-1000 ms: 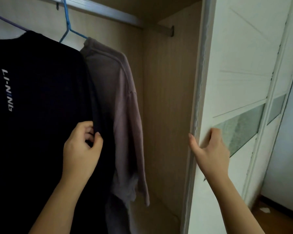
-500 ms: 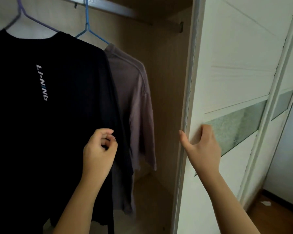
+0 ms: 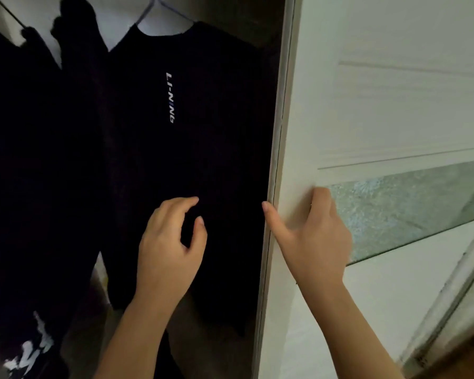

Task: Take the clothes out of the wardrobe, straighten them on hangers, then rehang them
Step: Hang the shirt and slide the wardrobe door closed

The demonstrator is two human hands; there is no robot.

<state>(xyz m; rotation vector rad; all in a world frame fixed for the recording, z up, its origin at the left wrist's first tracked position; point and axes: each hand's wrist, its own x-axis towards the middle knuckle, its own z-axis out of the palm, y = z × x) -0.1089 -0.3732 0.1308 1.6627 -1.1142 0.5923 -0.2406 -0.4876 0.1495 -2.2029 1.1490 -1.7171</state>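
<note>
Dark clothes (image 3: 39, 160) hang at wardrobe's left. Black LI-NING T-shirt (image 3: 192, 149) on hanger (image 3: 151, 9), against door edge. Left hand (image 3: 170, 247) loose, holding nothing, before shirt. Right hand (image 3: 312, 236) grips sliding door (image 3: 381, 105) edge.

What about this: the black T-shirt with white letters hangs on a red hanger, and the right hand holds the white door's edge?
Not red: the head view shows a pale purple wire hanger holding the black T-shirt. The right hand does hold the white door's edge.
</note>
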